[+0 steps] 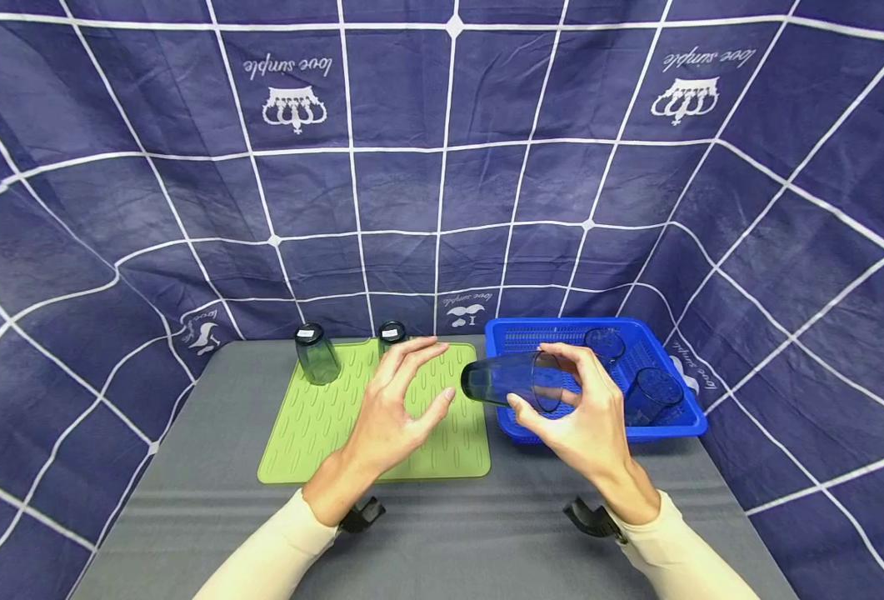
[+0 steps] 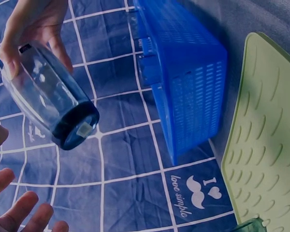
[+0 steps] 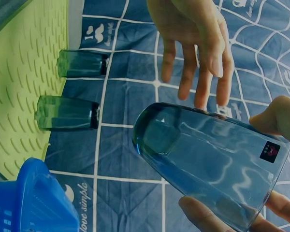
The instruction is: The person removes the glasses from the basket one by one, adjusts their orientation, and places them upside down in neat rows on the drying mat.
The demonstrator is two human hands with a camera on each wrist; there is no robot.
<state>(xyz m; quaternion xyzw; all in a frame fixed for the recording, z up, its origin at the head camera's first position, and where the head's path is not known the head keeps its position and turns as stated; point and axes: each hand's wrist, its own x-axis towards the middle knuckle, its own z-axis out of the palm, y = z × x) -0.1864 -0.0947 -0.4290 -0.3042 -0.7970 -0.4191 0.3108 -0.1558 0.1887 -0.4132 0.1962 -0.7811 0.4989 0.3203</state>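
Note:
My right hand [image 1: 587, 417] grips a blue-tinted drinking glass [image 1: 501, 379] near its rim, thumb on one side and fingers on the other. The glass lies sideways in the air, its thick base pointing left; in the right wrist view a small dark label shows on the glass [image 3: 208, 159]. Just left of that base, my left hand [image 1: 392, 408] is held above the green mat [image 1: 442, 454], fingers spread and bent slightly, holding nothing. Seen from the left wrist, the base of the glass [image 2: 53, 96] carries a pale sticker.
Two upside-down glasses [image 1: 317, 354] [image 1: 392, 333] stand along the far part of the mat. A blue plastic basket [image 1: 692, 421] at the right holds more glasses [image 1: 651, 396]. Grey cloth [image 1: 442, 533] covers the table, and a blue checked curtain [image 1: 397, 192] hangs around it.

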